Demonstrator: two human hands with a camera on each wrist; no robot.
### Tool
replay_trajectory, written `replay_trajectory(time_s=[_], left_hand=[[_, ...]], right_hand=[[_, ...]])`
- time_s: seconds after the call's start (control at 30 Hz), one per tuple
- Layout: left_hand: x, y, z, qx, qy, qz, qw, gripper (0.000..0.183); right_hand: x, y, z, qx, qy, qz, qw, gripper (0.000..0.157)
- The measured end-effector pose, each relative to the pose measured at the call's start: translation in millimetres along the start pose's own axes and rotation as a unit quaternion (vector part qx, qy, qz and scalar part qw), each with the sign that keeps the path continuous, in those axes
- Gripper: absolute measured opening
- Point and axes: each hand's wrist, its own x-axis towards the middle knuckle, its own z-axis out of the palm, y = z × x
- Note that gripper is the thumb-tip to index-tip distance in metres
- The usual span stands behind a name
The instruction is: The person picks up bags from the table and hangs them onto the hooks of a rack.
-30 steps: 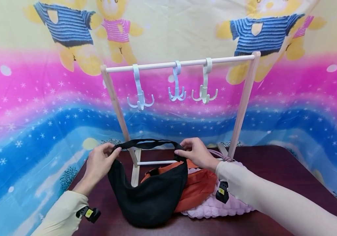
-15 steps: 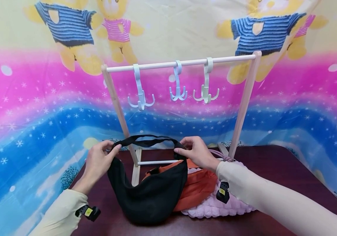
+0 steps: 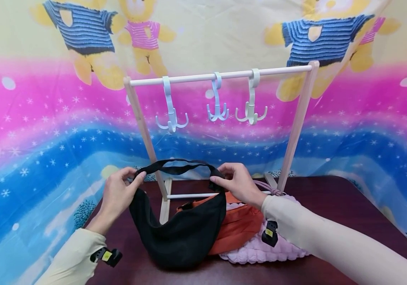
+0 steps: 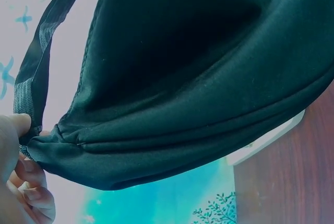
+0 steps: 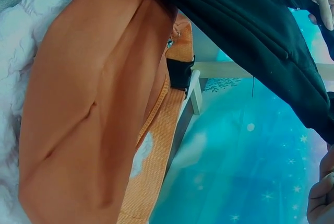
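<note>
A black crescent-shaped shoulder bag hangs between my two hands in the head view, its strap arching up between them. My left hand pinches the bag's left end where the strap joins, thumb on top. At the opposite end, my right hand pinches the strap's base between thumb and fingers. Behind the black bag lies an orange bag, partly covered by it; its webbing strap and black buckle show in the right wrist view. Under the orange one is a pink quilted bag with a cord.
A wooden rack stands at the back of the dark red table. From its top rod hang a left hook, a middle hook and a right hook, each with several prongs. A printed cloth backdrop surrounds the table.
The black bag and its strap have risen slightly, with both hands keeping their pinch on its ends. The orange and pink bags lie as before.
</note>
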Motion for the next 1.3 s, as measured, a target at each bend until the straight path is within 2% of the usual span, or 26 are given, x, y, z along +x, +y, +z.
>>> replay_trajectory(time_s=[0.93,1.3], left_hand=[[11.2,13.1,-11.5,-0.026,0.033,0.025,0.9988,0.02],[11.8,19.2,-20.0,-0.037,0.029,-0.004,0.9989,0.024]], right_hand=[[5,-16,-2.9,-0.001,0.051,-0.031,0.998,0.015],[7,-21,-7.8,-0.006,0.059,-0.042,0.997,0.016]])
